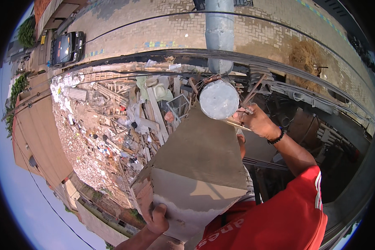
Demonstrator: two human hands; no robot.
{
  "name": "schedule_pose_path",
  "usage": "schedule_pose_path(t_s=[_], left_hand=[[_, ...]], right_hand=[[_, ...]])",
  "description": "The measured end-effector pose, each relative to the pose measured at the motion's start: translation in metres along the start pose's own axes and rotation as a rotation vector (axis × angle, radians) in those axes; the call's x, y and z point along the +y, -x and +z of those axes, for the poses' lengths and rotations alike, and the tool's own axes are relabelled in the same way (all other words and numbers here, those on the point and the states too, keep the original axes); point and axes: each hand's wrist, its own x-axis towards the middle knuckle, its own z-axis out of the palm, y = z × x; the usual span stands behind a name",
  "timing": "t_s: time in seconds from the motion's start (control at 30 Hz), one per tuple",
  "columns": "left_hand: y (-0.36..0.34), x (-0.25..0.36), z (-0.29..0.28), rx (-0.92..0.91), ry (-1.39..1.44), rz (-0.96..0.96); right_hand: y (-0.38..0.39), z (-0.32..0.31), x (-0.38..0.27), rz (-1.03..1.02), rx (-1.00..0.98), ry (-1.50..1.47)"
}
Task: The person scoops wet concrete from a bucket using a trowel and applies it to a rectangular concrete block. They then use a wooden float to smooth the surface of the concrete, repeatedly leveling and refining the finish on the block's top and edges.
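concrete pillar (pixel 200 158) gripped by left hand (pixel 157 217); right hand (pixel 256 121) touches pole (pixel 219 99).

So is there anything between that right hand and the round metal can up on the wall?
Nothing visible. The right hand is beside the metal can, its fingers at the can's rim.

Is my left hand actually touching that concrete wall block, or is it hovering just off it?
Touching. The head view shows the left hand pressed on the lower plastered face of the concrete wall block, fingers curled against its edge, no gap visible.
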Motion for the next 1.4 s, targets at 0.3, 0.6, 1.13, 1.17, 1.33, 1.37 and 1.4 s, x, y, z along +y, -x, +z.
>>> schedule_pose_path(t_s=[0.3, 0.6, 1.13, 1.17, 1.33, 1.37, 1.4], left_hand=[[-0.004, 0.005, 0.0, -0.049, -0.066, 0.052], [0.003, -0.001, -0.008, -0.075, -0.182, 0.129], [-0.001, 0.01, -0.001, -0.058, 0.306, -0.331], [-0.001, 0.009, -0.001, -0.052, 0.224, -0.249], [0.0, 0.006, -0.005, -0.085, -0.054, 0.052], [-0.001, 0.005, -0.006, -0.098, -0.088, 0.093], [0.0, 0.003, -0.008, -0.11, -0.121, 0.129]], right_hand=[[0.053, 0.023, -0.038, -0.229, -0.062, 0.235], [-0.024, -0.017, 0.03, -0.066, 0.108, 0.343], [0.083, 0.027, -0.067, -0.529, -0.271, 0.177], [0.089, 0.019, -0.067, -0.47, -0.223, 0.195], [0.05, -0.005, -0.023, -0.234, 0.134, 0.163], [0.036, -0.011, -0.007, -0.132, 0.183, 0.149], [0.022, -0.016, 0.01, -0.034, 0.229, 0.132]])
